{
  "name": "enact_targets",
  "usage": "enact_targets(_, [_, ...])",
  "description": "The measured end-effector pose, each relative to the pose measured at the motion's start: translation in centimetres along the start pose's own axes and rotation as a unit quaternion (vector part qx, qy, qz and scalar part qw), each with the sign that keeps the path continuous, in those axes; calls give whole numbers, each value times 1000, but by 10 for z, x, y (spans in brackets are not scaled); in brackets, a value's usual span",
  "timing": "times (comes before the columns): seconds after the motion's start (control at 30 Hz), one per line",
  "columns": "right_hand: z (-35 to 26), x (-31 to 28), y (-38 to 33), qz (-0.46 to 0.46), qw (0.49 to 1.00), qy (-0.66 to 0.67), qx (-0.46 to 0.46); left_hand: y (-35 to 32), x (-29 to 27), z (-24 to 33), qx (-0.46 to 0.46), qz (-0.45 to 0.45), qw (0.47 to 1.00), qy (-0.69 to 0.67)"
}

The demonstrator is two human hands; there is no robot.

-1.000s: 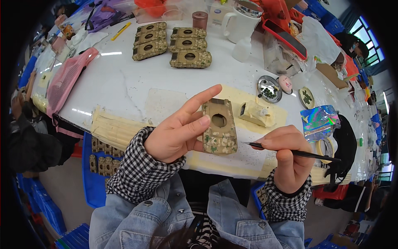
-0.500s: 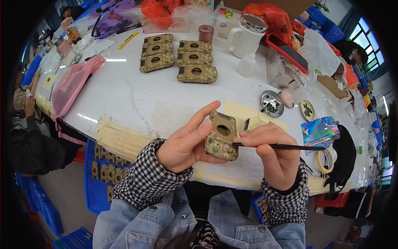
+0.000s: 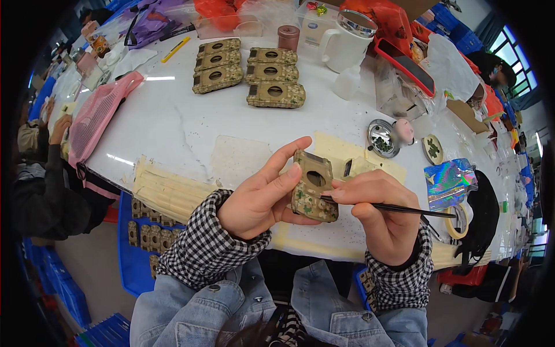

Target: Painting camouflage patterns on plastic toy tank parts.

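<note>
My left hand grips a camouflage model tank body with a round hole in its top, tilted above the table edge. My right hand pinches slim black tweezers like a pen. Their tip meets the lower part of the tank body, beside green patches; whether a piece is in the tip is too small to tell. Right of my hands, a round mirrored tin and a shallow dish hold small green bits. Several more camouflage tank bodies stand in two columns at the back.
A blue crate of tank bodies sits below the table at left. A pink mesh bag, yellow pen-shaped tool, white mug, red-cased phone, tape roll and iridescent pouch surround the work area. Other people sit nearby.
The tank body is turned slightly in my left hand, and both hands keep nearly the same place. The tweezers' tip stays at its lower part. The view has shifted slightly.
</note>
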State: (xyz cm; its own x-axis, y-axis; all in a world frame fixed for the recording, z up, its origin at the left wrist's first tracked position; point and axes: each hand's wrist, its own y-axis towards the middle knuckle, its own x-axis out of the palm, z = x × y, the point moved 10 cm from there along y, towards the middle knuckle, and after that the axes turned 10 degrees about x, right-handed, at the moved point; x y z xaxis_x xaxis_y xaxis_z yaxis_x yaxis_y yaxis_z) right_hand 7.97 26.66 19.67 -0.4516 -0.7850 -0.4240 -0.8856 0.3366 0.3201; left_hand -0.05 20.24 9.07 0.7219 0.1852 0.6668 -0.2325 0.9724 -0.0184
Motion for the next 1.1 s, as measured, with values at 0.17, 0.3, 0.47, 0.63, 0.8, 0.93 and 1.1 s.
enact_targets(0.17, [-1,3,1,-6,1000,-13,-2,0,-1,1,6,0,1000,-1])
enact_targets(0.3, [-1,3,0,-8,1000,-14,-1,0,-1,0,0,3,1000,1])
enact_targets(0.47, [-2,3,1,-7,1000,-22,-9,0,-1,1,-6,9,1000,6])
enact_targets(0.63, [-2,3,1,-7,1000,-24,-6,0,-1,0,-2,11,1000,6])
enact_targets(0.8, [-1,3,1,-6,1000,-25,-5,0,0,1,-2,12,1000,4])
enact_targets(0.93, [0,3,1,-5,1000,-24,2,0,-1,1,1,20,1000,3])
enact_targets(1.1, [1,3,0,-2,1000,-20,0,0,0,2,1,9,1000,0])
